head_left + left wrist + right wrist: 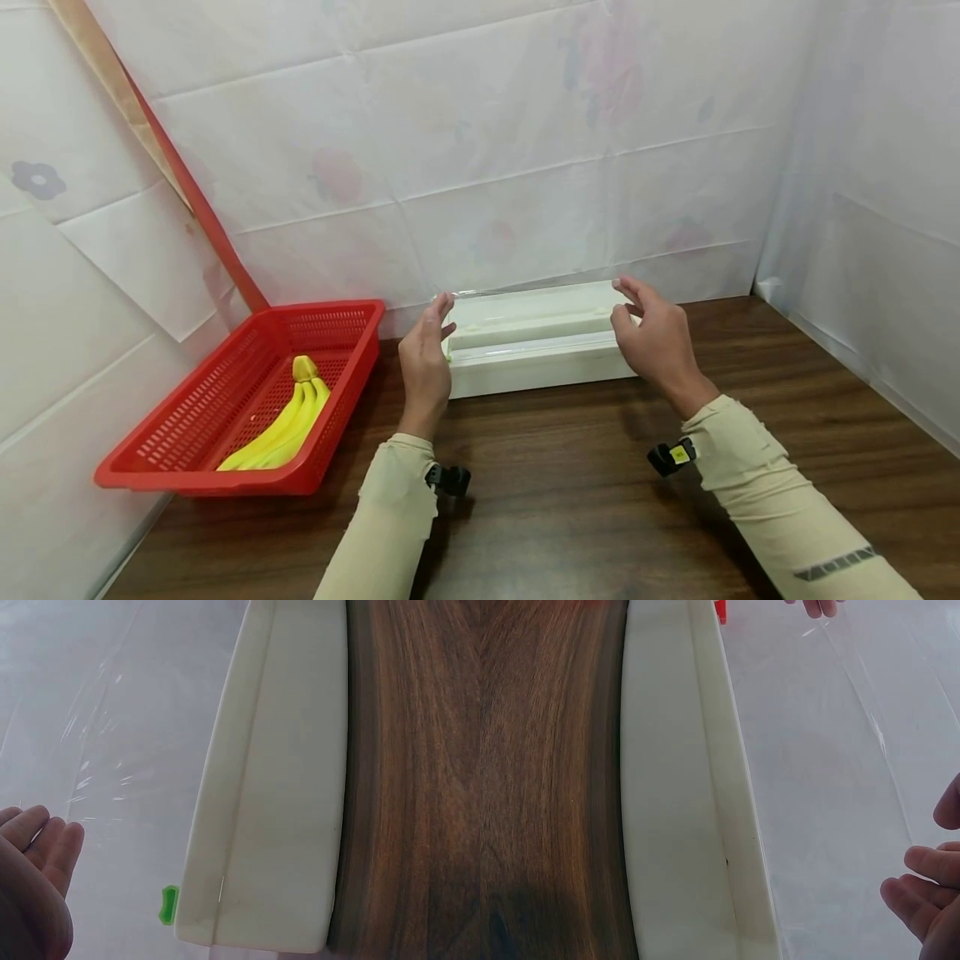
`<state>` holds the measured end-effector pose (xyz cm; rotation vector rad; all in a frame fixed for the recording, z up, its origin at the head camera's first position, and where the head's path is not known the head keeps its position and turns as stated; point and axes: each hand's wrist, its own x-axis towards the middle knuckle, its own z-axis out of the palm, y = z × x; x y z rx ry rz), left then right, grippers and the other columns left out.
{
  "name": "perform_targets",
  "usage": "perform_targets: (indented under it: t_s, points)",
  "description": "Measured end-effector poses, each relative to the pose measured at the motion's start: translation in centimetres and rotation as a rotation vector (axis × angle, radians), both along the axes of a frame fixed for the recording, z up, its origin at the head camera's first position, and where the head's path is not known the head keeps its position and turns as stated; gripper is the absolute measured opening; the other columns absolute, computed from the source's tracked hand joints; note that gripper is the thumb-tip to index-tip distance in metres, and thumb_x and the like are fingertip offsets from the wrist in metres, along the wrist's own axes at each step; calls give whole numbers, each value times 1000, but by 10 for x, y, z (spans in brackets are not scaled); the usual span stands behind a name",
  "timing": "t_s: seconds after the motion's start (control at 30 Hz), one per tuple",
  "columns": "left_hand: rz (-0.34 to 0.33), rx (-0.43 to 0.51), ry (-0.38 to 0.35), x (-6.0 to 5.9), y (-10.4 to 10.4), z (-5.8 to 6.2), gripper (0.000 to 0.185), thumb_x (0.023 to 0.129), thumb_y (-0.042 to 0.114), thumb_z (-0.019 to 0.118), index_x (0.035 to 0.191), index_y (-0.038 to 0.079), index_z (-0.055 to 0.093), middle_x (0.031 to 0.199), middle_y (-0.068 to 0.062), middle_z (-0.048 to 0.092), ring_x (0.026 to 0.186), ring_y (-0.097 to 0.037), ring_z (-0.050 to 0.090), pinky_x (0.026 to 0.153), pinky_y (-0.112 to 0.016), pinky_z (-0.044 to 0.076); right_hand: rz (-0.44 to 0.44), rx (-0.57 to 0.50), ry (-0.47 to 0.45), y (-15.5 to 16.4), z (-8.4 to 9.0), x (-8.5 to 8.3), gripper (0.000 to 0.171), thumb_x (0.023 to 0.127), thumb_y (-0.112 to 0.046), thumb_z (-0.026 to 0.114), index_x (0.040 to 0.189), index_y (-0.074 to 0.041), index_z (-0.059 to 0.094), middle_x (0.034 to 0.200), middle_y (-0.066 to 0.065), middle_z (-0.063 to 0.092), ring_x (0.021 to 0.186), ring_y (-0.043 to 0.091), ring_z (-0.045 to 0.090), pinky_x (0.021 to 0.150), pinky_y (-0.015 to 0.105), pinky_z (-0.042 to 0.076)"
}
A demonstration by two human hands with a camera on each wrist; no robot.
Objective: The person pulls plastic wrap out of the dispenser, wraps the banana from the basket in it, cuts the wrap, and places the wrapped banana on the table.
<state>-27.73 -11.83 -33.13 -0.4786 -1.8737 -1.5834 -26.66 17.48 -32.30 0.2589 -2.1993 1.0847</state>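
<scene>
A long white cling film dispenser [547,372] lies on the table in front of both hands. Clear cling film [97,772] stretches between the hands above and behind it, showing glints and creases. At the dispenser's left end my left hand [426,362] is raised, its fingers and thumb pinching one side of the film. My right hand [660,342], raised over the right end, pinches the other side with bent fingers; its exact contact is hard to see. A small green piece [169,905] sticks out at the dispenser's left end.
To the left stands a red plastic basket [352,392] with a bunch of bananas [288,425] in it. The brown wood-grain table [555,500] meets walls covered with pale patterned sheeting [487,150] at the back and sides.
</scene>
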Motion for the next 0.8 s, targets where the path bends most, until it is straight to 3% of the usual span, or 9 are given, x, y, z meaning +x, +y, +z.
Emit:
perform_targets:
  t_s: [0.8]
  points:
    - [-9, -8, 40, 4, 0, 10, 46, 110, 29, 34, 142, 3, 55, 139, -10, 59, 128, -16, 55, 101, -42, 48, 6, -38, 77, -2, 6, 5, 42, 97, -8, 52, 138, -1, 57, 132, 12, 64, 110, 34, 67, 93, 50, 52]
